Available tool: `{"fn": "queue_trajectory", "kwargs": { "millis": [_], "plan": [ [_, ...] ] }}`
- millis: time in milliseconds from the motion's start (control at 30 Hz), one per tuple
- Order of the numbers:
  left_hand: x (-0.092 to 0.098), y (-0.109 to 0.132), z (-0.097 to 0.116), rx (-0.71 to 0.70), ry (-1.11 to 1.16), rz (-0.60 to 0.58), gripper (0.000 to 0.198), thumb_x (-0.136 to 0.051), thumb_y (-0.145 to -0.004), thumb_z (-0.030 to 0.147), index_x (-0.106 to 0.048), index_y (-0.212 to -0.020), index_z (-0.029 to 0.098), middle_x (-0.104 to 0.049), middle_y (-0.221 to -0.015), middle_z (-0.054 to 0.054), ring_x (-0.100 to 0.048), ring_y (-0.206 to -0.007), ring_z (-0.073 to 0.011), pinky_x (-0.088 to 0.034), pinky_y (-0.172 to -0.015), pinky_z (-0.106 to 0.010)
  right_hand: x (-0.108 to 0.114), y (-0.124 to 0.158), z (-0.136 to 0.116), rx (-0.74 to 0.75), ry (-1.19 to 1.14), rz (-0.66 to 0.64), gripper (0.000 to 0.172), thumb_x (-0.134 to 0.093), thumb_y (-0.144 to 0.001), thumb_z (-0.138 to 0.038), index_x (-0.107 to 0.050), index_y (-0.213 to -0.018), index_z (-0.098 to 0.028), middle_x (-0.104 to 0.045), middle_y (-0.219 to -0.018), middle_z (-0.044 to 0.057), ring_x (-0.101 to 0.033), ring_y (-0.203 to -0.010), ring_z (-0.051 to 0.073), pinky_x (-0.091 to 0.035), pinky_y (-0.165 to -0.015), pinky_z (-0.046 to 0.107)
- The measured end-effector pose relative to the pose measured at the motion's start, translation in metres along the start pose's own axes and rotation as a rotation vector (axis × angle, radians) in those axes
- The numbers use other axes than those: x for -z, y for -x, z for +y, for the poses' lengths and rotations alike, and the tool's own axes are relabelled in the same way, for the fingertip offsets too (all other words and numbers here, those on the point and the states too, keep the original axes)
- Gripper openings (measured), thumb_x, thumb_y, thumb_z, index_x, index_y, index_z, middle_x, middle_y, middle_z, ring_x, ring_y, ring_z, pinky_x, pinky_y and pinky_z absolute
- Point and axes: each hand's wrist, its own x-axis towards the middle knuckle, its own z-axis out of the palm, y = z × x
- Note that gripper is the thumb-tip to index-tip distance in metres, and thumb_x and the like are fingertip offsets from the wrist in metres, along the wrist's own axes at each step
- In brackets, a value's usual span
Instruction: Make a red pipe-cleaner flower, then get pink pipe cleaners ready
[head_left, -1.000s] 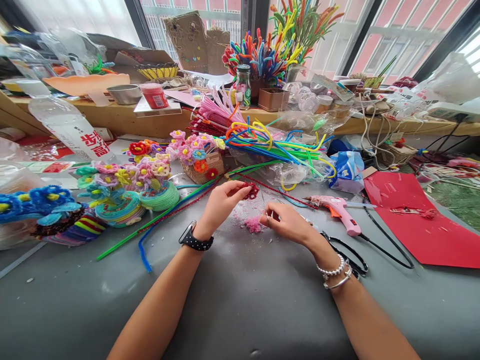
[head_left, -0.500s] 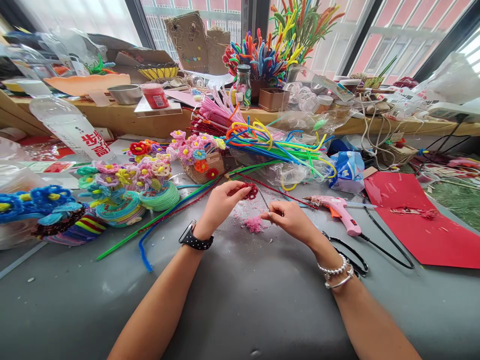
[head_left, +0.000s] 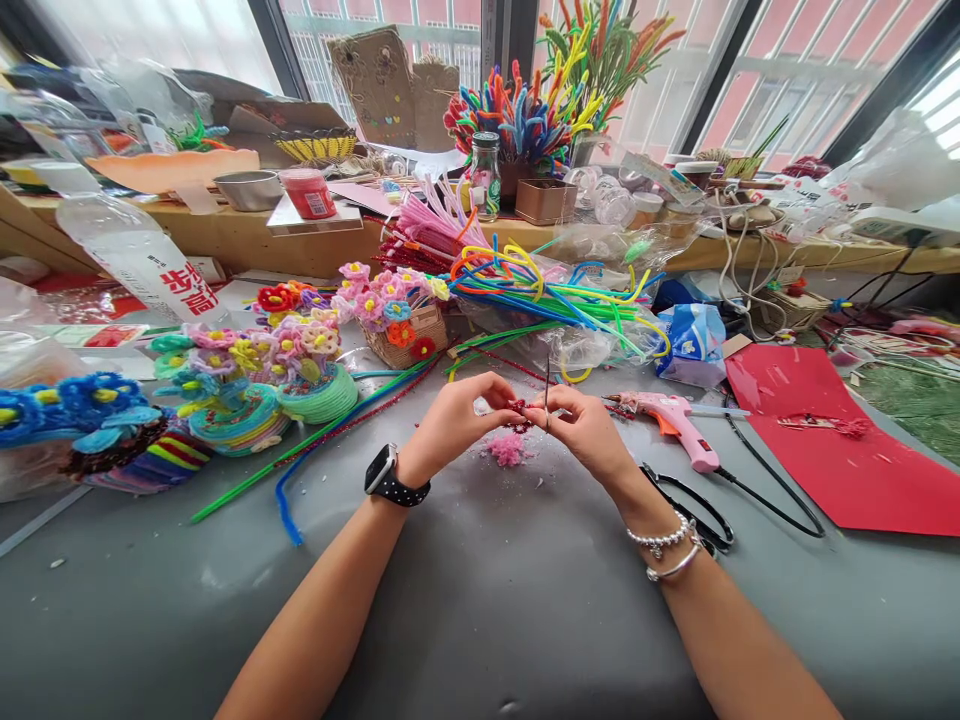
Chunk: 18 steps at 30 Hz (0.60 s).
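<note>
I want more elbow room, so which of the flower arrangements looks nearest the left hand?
The one in the tan woven basket, just beyond the left hand; the others, such as the one in the mint-green pot, sit farther left.

Head view, one: worn above the worktop (head_left: 480,610), facing forward and down; hands (head_left: 450,425) near, mid-frame; windows (head_left: 187,40) farthest, along top.

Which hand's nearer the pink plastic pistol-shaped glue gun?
Right. The right hand is beside the glue gun's nozzle end, at its left; the left hand is farther left, beyond the right one.
</note>
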Motion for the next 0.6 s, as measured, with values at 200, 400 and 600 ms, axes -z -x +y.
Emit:
{"fn": "queue_trajectory", "kwargs": {
  "millis": [200,400,600],
  "plan": [
    [-0.001,0.005,0.01,-0.096,0.04,0.149,0.02,-0.053,-0.072,0.035,-0.061,-0.065,0.018,-0.065,-0.069,-0.004,-0.057,-0.067,-0.0149,-0.042,-0.071,-0.027,-0.006,-0.002,0.009,-0.162,-0.243,0.283,0.03,-0.056,-0.067,-0.045,-0.054,-0.058,-0.016,-0.047,-0.058,-0.002,-0.039,-0.054,0.01,-0.032,-0.052,0.023],
    [-0.011,0.0,-0.001,0.113,0.096,-0.018,0.028,-0.052,-0.071,0.041,-0.064,-0.073,0.017,-0.065,-0.07,-0.004,-0.057,-0.064,-0.0153,-0.042,-0.058,-0.024,-0.015,0.0,0.007,-0.195,-0.413,0.249,0.029,-0.058,-0.066,-0.043,-0.051,-0.059,-0.016,-0.04,-0.056,-0.004,-0.032,-0.051,0.008,-0.028,-0.049,0.022],
    [-0.005,-0.003,-0.006,0.24,0.42,0.089,0.026,-0.058,-0.067,0.038,-0.062,-0.076,0.014,-0.065,-0.076,-0.006,-0.058,-0.073,-0.0168,-0.045,-0.068,-0.027,-0.012,0.001,0.006,-0.082,-0.198,0.125,0.033,-0.05,-0.072,-0.048,-0.056,-0.066,-0.016,-0.046,-0.064,-0.001,-0.041,-0.061,0.011,-0.033,-0.056,0.023]
  ]
}}
